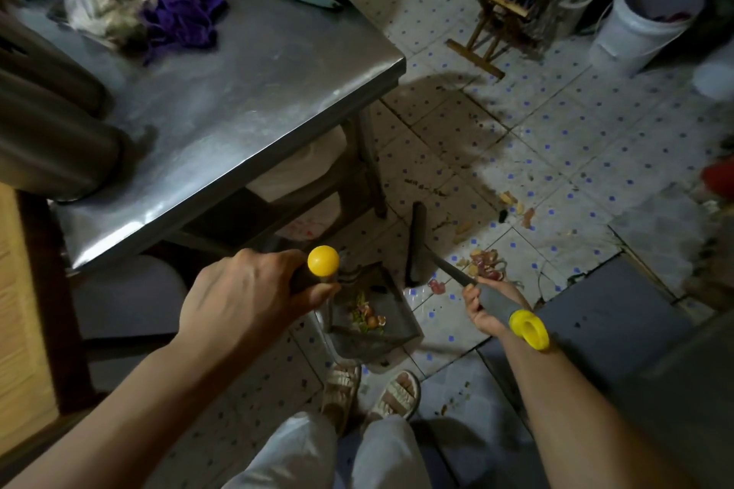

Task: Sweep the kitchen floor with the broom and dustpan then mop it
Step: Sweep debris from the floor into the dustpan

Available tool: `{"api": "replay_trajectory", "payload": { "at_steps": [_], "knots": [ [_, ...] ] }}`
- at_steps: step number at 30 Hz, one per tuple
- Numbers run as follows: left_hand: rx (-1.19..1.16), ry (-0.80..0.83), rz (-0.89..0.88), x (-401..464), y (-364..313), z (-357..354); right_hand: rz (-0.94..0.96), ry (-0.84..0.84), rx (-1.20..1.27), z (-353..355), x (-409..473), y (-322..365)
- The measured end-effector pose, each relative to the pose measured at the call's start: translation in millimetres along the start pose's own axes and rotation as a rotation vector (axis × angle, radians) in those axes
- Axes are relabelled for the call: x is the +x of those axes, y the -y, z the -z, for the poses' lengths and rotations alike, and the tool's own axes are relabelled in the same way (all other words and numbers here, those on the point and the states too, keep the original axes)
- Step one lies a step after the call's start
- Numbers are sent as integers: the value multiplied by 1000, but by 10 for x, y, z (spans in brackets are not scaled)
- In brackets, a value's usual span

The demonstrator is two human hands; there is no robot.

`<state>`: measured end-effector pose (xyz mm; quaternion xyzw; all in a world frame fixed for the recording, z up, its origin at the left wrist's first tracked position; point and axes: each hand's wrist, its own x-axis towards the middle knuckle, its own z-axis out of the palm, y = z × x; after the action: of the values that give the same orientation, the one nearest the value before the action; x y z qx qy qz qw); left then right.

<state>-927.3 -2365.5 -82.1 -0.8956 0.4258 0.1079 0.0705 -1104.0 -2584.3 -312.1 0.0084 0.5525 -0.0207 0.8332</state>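
My left hand (pixel 246 294) grips the upright handle of the dark dustpan (pixel 377 329), just under its yellow knob (pixel 323 260). The pan stands on the tiled floor in front of my sandalled feet and holds some peels and scraps. My right hand (pixel 486 306) grips the grey broom handle (pixel 496 302) near its yellow end loop (pixel 530 329). The black broom head (pixel 415 246) rests on the floor just beyond the pan's mouth. Loose peels and scraps (pixel 486 264) lie to the right of the broom head, with more litter (pixel 516 206) farther out.
A steel table (pixel 238 111) with leeks, a purple cloth and a bag stands on the left, its leg next to the broom head. A bamboo stool (pixel 500 4) and a white bucket (pixel 643 24) stand at the back. A dark mat (pixel 595 329) lies on the right.
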Motion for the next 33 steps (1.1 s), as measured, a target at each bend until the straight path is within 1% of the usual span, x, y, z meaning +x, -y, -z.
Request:
{"api": "replay_trajectory", "payload": {
  "at_steps": [6,9,13,16,20,24,29,31,33],
  "knots": [
    [-5,-4,-36,81,-61,37,69,-51,-60,154,-159,163],
    [23,-16,-47,150,-115,77,91,-80,-30,256,-213,287],
    [0,-51,-92,260,-169,144,62,-36,23,403,-319,468],
    [-42,-55,-116,364,-186,195,45,9,15,281,-454,537],
    [-17,-59,-149,569,-215,264,106,9,79,26,-451,600],
    [-37,-29,-189,841,-221,291,155,9,186,-164,-330,723],
    [-34,13,-223,1221,-198,291,127,36,256,-292,-91,907],
    [-41,19,-232,1387,-184,282,117,36,315,-342,13,969],
    [-32,33,-235,1525,-182,270,135,69,369,-403,110,994]
  ]
}}
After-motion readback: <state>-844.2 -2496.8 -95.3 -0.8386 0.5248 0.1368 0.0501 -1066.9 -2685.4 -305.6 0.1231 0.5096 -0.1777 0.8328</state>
